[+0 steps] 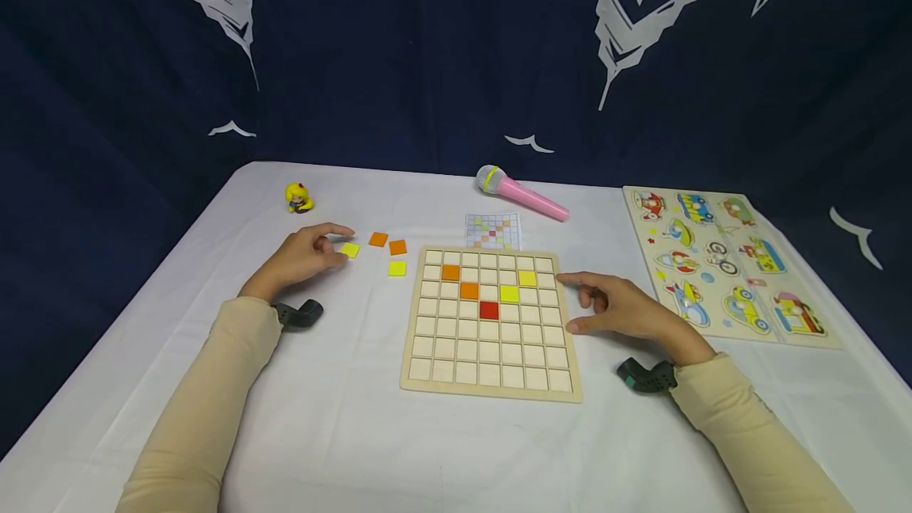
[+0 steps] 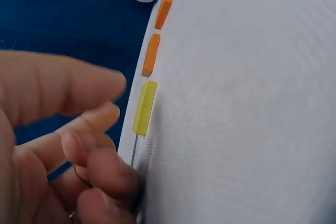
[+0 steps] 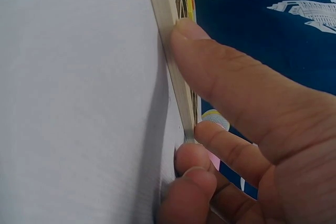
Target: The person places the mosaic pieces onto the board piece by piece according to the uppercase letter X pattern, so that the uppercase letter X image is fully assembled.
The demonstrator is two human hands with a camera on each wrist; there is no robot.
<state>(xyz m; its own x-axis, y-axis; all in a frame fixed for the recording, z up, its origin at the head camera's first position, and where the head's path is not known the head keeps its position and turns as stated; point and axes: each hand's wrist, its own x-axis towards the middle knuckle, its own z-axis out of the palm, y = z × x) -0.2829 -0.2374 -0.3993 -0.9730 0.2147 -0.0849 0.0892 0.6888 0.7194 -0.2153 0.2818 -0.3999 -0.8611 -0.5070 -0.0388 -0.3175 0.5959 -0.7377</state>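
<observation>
A wooden grid board lies flat on the table. Its cells hold two orange tiles, a red tile and two yellow tiles. My left hand is beside a loose yellow tile, thumb and index finger apart; the left wrist view shows that tile just beyond the fingertips. Two loose orange tiles and another yellow tile lie between this hand and the board. My right hand touches the board's right edge with thumb and index finger, its other fingers loosely bent.
Behind the board lies a small printed pattern card. Farther back is a pink toy microphone. At the far left stands a yellow-haired figurine. A vehicle picture puzzle board occupies the right side, and a dark blue curtain hangs behind the table.
</observation>
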